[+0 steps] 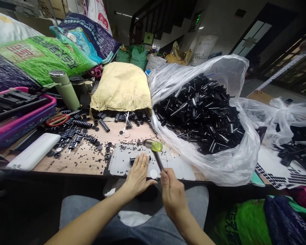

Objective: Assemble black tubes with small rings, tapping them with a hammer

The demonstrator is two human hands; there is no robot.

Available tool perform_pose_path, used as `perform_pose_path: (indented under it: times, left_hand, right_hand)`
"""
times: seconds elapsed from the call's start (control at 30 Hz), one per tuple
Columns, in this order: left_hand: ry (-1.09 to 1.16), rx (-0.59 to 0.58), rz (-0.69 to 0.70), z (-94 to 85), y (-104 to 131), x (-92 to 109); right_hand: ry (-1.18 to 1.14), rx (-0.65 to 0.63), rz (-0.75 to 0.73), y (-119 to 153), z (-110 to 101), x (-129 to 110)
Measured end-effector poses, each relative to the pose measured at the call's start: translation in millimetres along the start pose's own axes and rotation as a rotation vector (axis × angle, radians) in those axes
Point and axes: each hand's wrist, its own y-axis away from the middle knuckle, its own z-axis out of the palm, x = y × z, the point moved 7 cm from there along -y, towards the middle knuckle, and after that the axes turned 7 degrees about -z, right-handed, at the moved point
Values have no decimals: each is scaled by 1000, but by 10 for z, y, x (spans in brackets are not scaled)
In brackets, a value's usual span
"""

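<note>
My left hand (138,174) lies with its fingers stretched flat over a short black plastic piece (132,161), pressing on it against a white board (180,166). Part of that piece is hidden under the fingers. A hammer (156,154) is gripped by its handle in my right hand (173,190). Its head, with a yellow-green face, hangs above the board just right of my left fingertips. Many tiny black rings (91,158) are scattered over the table and around the board.
A large clear plastic bag (168,131) full of black plastic pieces (201,112) stands on the right. Behind the board sits a yellow sack (122,85) with black ridged rods at its mouth. Leftward are red-handled scissors (57,119), a white box-like object (34,151) and a green bottle (65,89).
</note>
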Motion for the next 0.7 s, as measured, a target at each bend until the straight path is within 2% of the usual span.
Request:
perform_pose_path:
  times: [0.1,0.17,0.2,0.33,0.4,0.43,0.47,0.5,0.57,0.63,0.7]
  left_hand:
    - [10,4,7,58,-3,-21]
    - [33,-6,13,60,-57,-55]
    - [53,-27,-1,52,-93,-72]
    - [195,-103,-114,-79,-178,-45]
    - [303,-85,-86,-216,-184,-6]
    - [339,-69,-83,-295,-195,-59]
    - [341,-48,-135,-376,-221,-212]
    - [310,-33,-236,-459,-257,-466]
    - [92,-5,-685,-660,-270,-1306]
    - [-30,7,-827,-888,-331,-2043]
    - [-119,-5,-843,-1045,-391,-2634]
  right_hand:
    - [121,-187,-69,22,332,-147]
    - [188,-284,-63,37,488,-109]
    - [191,-290,-53,27,503,-67]
    - [215,-158,60,-146,258,240]
    - [299,-126,133,-267,129,450]
    - [344,-125,161,-322,91,557]
    - [386,-128,184,-370,72,662]
    - [420,-129,202,-407,66,761]
    - [467,-115,219,-452,84,927]
    - [497,-90,205,-471,122,1035]
    - [522,-59,162,-489,158,1080]
